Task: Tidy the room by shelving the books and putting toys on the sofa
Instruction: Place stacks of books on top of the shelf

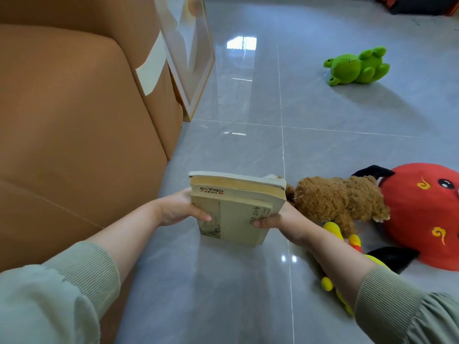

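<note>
A small stack of cream-coloured books (236,207) stands tilted just above the grey floor, held from both sides. My left hand (181,207) grips its left edge, thumb on the front cover. My right hand (278,220) grips the right edge, fingers behind the stack. Right of the books, a brown plush dog (337,199) lies on the floor. A yellow plush toy (342,247) lies partly under my right forearm. A big red round plush (427,214) sits at the right edge. A green plush frog (357,67) lies farther off.
The orange-brown sofa (74,120) fills the left side, its base close to the books. A white-framed panel (191,53) leans beside the sofa's far end. Dark objects (417,4) sit at the top right. Glossy grey floor tiles (248,95) stretch ahead.
</note>
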The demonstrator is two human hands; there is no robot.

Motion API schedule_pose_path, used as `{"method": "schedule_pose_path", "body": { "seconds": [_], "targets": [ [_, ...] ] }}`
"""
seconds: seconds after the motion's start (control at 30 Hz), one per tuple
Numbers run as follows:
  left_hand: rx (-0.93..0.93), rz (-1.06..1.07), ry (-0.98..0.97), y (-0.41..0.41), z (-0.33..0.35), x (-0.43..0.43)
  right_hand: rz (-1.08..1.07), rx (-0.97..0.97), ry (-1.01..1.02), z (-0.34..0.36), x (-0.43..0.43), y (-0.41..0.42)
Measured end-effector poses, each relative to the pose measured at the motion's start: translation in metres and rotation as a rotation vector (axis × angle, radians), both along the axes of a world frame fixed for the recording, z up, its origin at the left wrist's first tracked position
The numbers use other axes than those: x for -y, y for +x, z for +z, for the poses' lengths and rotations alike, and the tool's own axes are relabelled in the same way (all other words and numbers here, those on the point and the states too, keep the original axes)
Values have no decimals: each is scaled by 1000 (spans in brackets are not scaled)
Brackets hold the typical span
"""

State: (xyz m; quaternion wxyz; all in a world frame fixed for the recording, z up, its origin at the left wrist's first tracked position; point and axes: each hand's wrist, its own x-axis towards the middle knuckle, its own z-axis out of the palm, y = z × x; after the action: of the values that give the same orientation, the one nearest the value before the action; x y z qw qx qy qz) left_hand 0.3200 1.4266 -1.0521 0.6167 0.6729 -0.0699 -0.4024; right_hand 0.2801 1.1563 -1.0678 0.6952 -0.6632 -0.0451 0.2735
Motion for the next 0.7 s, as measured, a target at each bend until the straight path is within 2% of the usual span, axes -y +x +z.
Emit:
{"method": "schedule_pose_path", "body": {
  "seconds": [0.1, 0.23, 0.33, 0.43, 0.57, 0.7],
  "targets": [
    [-14, 14, 30, -3, -6, 0, -74, -5, -59, -9, -2, -7],
    [-9, 58, 96, -12, -17, 3, -143, 78, -335, -36, -12, -23],
    [19, 108, 171, -22, -29, 4, -300, 72, -337, -38, -20, -30],
    [4, 174, 187, -21, -32, 2, -381, -37, -219, -32, -19, -29],
    [-220, 321, 94, -22, -33, 8, -333, -346, -86, -25, -9, -14],
    [-392, 463, 68, -45, -60, 16, -211, -497, -214, -37, -8, -15]
  ]
}}
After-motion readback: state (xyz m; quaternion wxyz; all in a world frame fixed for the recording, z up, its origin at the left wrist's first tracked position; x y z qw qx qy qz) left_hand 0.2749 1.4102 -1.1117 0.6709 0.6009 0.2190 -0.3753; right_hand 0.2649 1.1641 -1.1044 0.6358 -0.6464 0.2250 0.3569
